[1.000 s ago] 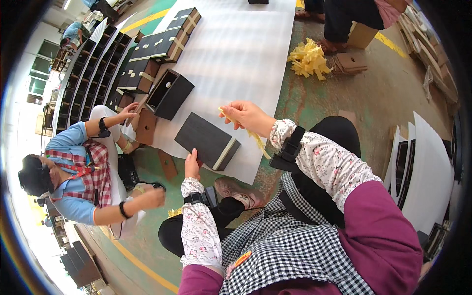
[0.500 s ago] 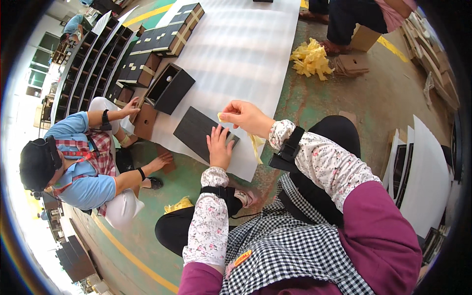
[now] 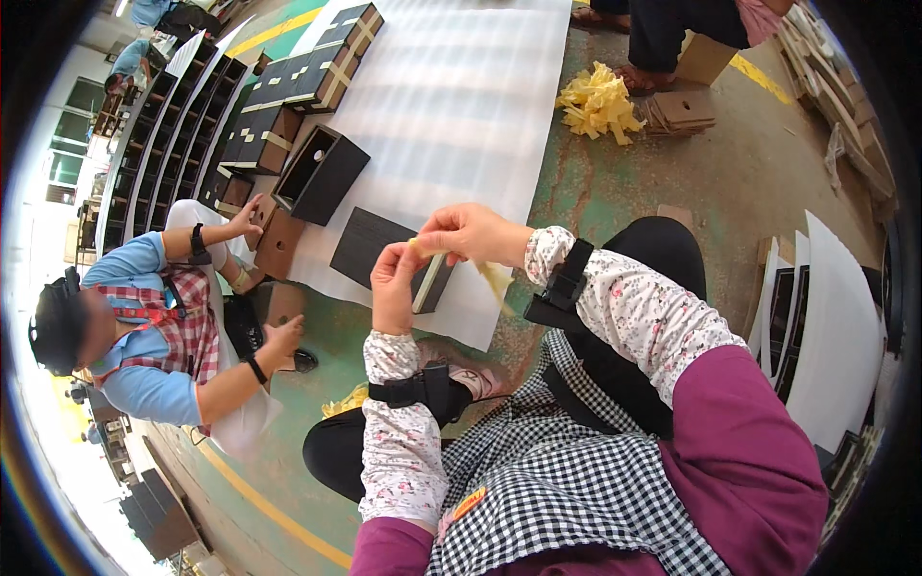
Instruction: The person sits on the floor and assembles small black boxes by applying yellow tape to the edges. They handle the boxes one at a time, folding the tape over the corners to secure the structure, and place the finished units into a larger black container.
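Note:
My right hand (image 3: 473, 235) is closed in a pinch on a pale yellow tape strip (image 3: 497, 280), whose free end dangles below the palm. Fingertips of my left hand (image 3: 392, 286) meet the right ones and pinch the strip's other part. Beneath both hands a black box (image 3: 370, 240) lies on the white sheet (image 3: 451, 125), partly hidden by them. A pale line runs along its near right side. Beyond it to the left stands an open black box (image 3: 331, 178) with a small white round thing inside.
At left a co-worker in a blue shirt (image 3: 134, 384) crouches with both hands raised beside a brown board (image 3: 279, 242). Taped black boxes (image 3: 288, 86) line the sheet's far left. Crumpled yellow strips (image 3: 600, 104) and flat brown pieces (image 3: 677, 112) lie by another person's feet.
My left hand has lifted off the black box and joined my right hand at the tape strip. The co-worker's hands have pulled back from the board and floor.

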Demonstrator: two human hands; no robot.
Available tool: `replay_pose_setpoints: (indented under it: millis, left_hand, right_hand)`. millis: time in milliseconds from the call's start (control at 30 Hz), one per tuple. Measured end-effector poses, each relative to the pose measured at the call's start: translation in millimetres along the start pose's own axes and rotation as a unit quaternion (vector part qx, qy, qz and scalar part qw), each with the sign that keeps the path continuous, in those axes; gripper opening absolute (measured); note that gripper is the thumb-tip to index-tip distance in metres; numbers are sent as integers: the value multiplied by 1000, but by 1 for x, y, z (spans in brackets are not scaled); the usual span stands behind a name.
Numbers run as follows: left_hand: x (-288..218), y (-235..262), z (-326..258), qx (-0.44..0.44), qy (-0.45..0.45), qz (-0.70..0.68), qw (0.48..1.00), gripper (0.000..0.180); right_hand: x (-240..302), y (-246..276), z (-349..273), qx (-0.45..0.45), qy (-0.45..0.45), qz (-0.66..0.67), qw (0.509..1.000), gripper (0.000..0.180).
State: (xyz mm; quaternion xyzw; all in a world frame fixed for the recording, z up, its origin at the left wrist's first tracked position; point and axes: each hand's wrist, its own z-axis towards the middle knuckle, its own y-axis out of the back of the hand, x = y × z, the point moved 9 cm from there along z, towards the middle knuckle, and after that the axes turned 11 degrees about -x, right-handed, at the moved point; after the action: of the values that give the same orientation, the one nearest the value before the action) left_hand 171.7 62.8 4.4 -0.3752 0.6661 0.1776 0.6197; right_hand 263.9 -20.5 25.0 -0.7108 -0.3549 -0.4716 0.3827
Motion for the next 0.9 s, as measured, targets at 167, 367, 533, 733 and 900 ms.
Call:
replay_pose_setpoints:
  millis: [167,367,533,733,900]
  left_hand:
    - [2,3,3,34,41,-52,997,14]
    - [20,3,12,-1,-13,76,997,21]
    - [44,1,16,-67,-29,86,994,29]
    - [38,-2,10,-72,-290,480,825,26]
    - [35,-9,6,-76,-314,535,780,21]
  right_hand:
    - [-5,-5,-7,29,-47,23,998,38]
    - [-7,13,-5,-33,-42,-95,994,27]
    - [-14,30,6,-96,9,-116,988,27]
    - [0,48,2,-180,28,-115,977,22]
    - [-8,44,6,-161,35,-88,982,21]
